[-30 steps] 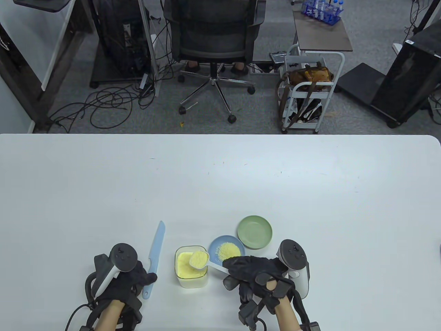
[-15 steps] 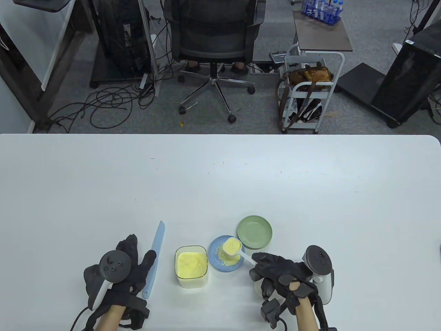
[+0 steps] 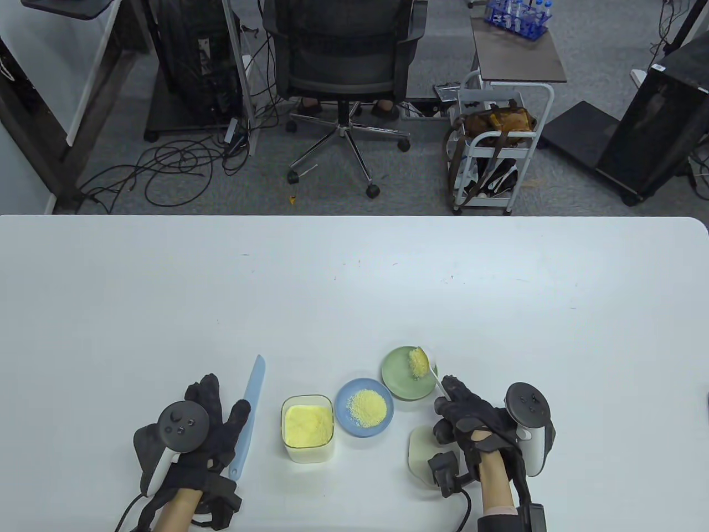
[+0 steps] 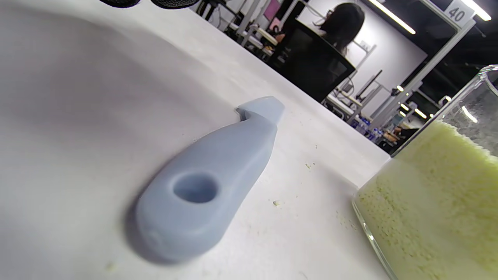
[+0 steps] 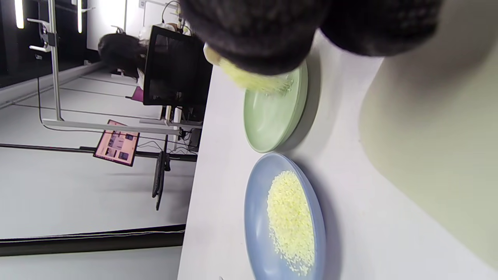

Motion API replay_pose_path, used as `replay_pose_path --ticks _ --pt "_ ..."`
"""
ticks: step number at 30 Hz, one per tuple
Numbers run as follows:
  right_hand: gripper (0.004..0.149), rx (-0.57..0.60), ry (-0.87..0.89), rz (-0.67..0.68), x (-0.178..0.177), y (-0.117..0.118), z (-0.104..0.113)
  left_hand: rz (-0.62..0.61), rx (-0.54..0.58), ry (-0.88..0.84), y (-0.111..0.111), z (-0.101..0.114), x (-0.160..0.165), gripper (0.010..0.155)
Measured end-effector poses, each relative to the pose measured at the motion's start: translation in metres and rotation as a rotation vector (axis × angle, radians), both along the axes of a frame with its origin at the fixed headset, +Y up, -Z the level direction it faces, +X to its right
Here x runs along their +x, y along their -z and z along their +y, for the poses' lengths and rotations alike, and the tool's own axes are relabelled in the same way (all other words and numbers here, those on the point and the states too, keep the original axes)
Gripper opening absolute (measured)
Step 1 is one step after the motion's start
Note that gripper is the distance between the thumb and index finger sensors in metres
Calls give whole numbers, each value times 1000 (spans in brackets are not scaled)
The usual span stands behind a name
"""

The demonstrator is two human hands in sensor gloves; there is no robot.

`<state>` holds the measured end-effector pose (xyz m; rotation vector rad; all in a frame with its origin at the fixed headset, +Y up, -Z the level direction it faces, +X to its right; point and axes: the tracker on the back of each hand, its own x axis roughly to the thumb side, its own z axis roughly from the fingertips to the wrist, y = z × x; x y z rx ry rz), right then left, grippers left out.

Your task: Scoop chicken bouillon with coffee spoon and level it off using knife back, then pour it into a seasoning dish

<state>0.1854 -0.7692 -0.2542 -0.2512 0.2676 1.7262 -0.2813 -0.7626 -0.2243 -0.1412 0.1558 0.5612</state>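
Now: right hand [image 3: 471, 424], lower right of the table view, pinches the coffee spoon [image 3: 429, 371] by its handle. The bowl is tipped over the green seasoning dish [image 3: 400, 383], and the chicken bouillon [image 3: 418, 363] is spilling off the spoon onto the dish's right side. Left hand [image 3: 207, 429], lower left, lies flat with fingers straight and grips nothing. Knife [image 3: 247, 417] lies on the table just beside it. Glass container [image 3: 308, 426] of bouillon sits at lower centre, the blue dish [image 3: 382, 424] with granules to its right.

Risk: the pour falls close to the green dish's right rim, so a quick tilt could scatter granules onto the table. Clumped powder may cling to the spoon.
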Motion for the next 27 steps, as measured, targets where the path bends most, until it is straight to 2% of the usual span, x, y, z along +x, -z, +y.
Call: replay_pose_path --ticks 5,13,18,22,27 --pt "52 -1 -49 17 -4 0 3 -5 -5 -11 0 0 0 93" --pt "53 25 -114 21 -9 -4 21 -10 -13 -29 0 0 0 93" --pt "52 56 -38 78 -15 -10 32 -18 -21 -38 0 -1 1 93" --pt "51 51 -19 167 -22 -19 32 -22 -27 -38 0 -1 1 92" --pt "50 48 39 263 -30 -34 21 -47 -1 -50 -2 0 5 92"
